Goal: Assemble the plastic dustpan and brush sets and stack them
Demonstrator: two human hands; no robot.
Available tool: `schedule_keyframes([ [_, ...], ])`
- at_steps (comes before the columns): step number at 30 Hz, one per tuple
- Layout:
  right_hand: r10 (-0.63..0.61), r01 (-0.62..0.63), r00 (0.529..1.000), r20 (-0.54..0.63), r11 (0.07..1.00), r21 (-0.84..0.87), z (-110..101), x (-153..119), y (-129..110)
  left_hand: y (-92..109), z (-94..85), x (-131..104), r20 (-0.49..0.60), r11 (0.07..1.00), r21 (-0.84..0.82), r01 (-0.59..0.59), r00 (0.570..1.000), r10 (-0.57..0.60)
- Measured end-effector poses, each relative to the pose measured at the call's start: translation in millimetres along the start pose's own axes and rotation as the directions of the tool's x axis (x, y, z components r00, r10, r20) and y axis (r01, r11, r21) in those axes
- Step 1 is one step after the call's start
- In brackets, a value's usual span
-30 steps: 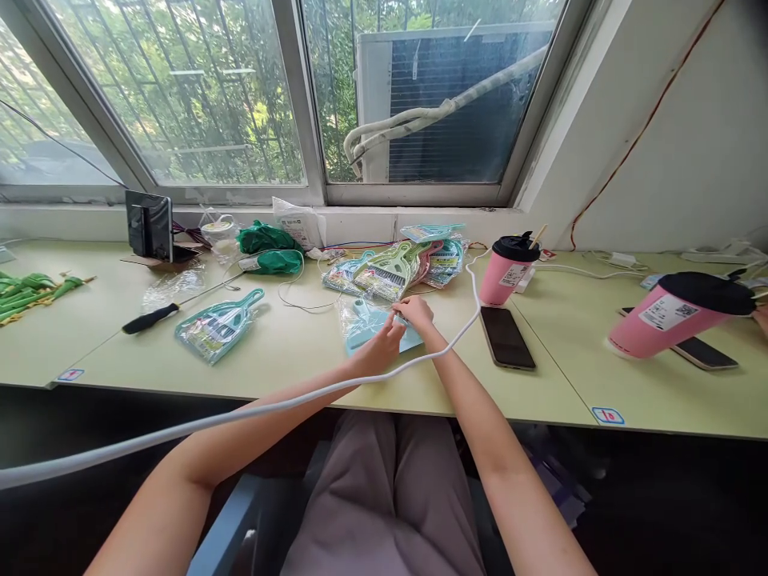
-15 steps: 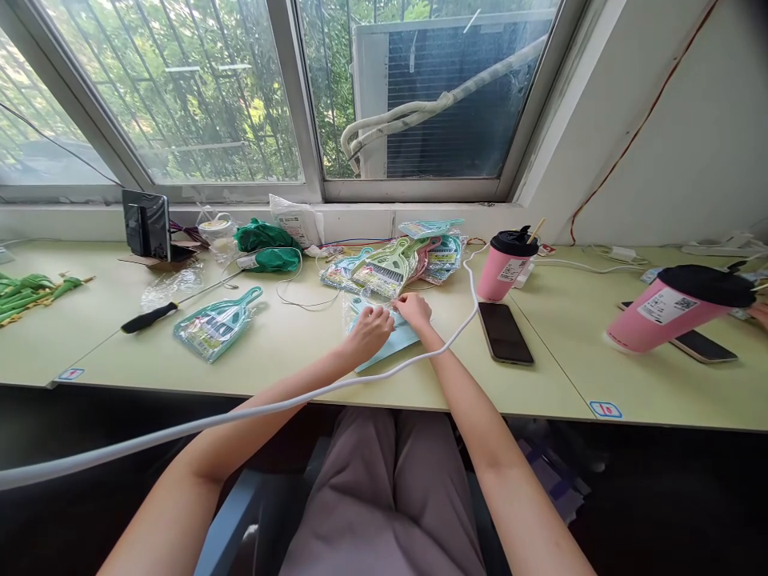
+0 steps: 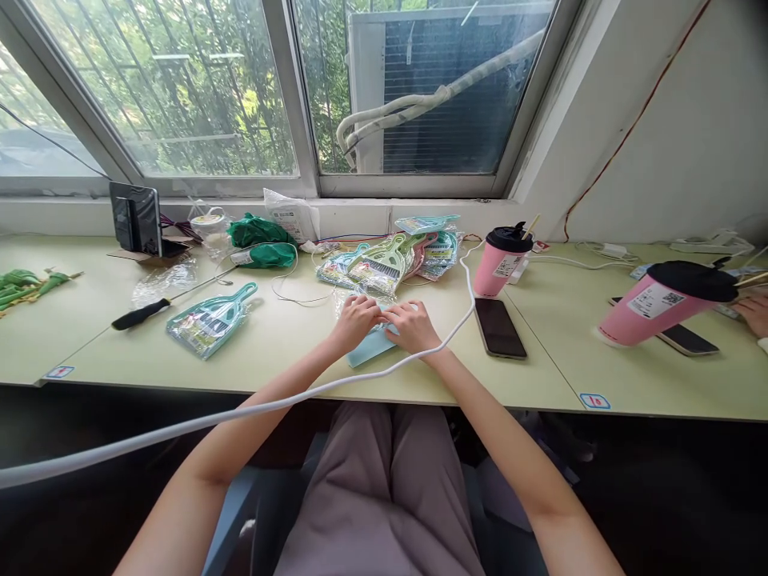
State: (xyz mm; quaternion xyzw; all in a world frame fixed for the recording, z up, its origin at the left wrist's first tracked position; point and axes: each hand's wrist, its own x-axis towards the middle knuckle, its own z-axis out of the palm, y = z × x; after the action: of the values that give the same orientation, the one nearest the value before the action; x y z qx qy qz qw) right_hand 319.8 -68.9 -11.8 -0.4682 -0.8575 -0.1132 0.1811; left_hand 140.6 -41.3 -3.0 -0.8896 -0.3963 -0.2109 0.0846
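Observation:
A light blue flat piece [image 3: 370, 347] lies on the pale yellow table [image 3: 300, 352] under my hands. My left hand [image 3: 356, 322] is curled at its upper left edge, fingertips pressed together on something too small to make out. Touching it from the right, my right hand [image 3: 413, 326] rests bent over the piece's upper right, its fingertips also on something hidden. Clear plastic shows just behind my left hand. Beyond both hands lies a pile of wrapped dustpan-and-brush sets [image 3: 384, 264].
At left are a wrapped teal dustpan set [image 3: 211, 322], a black-handled tool [image 3: 141, 314] and a tablet [image 3: 135, 220]. Right of my hands are a phone [image 3: 500, 328] and pink cups [image 3: 497, 268]. A white cable [image 3: 288, 400] crosses in front. Another person's hand [image 3: 753, 314] shows far right.
My hands have come together, and my right hand has flattened over the light blue piece, covering more of it. The whole view has shifted slightly.

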Motion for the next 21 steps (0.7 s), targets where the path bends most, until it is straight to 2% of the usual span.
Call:
schedule_keyframes([
  [3,-0.036,0.031,0.999,-0.039,0.992,-0.119,6.8,5.3,-4.3,-15.4,-4.2,-6.4,-0.024,0.996,-0.077,0.041,0.999,-0.043],
  [5,-0.119,0.102,0.989,-0.084,0.978,-0.181,8.8,6.9,-5.0,-28.7,-7.1,-13.3,-0.037,0.990,-0.109,0.088,0.995,-0.092],
  [8,-0.283,0.247,0.950,-0.133,0.940,-0.237,10.4,7.8,-6.3,-43.8,-9.4,-23.0,0.017,0.971,-0.202,0.124,0.992,-0.123],
  [10,-0.375,0.335,0.917,-0.135,0.909,-0.250,12.2,9.9,-7.5,-47.1,-9.3,-26.5,0.045,0.947,-0.289,0.138,0.990,-0.131],
  [13,-0.444,0.407,0.890,-0.105,0.877,-0.255,15.9,15.1,-8.0,-45.0,-7.5,-26.9,0.009,0.924,-0.347,0.164,0.985,-0.172],
  [15,-0.409,0.372,0.905,-0.117,0.895,-0.246,18.3,17.1,-6.4,-42.9,-6.3,-25.9,-0.024,0.923,-0.330,0.197,0.976,-0.217],
  [18,-0.243,0.211,0.952,-0.187,0.962,-0.176,21.1,15.7,-2.0,-41.6,-5.1,-25.1,-0.035,0.926,-0.281,0.252,0.962,-0.272],
  [21,-0.114,0.097,0.970,-0.215,0.991,-0.089,21.6,11.6,2.5,-39.8,-4.3,-24.8,-0.026,0.943,-0.216,0.252,0.964,-0.264],
])
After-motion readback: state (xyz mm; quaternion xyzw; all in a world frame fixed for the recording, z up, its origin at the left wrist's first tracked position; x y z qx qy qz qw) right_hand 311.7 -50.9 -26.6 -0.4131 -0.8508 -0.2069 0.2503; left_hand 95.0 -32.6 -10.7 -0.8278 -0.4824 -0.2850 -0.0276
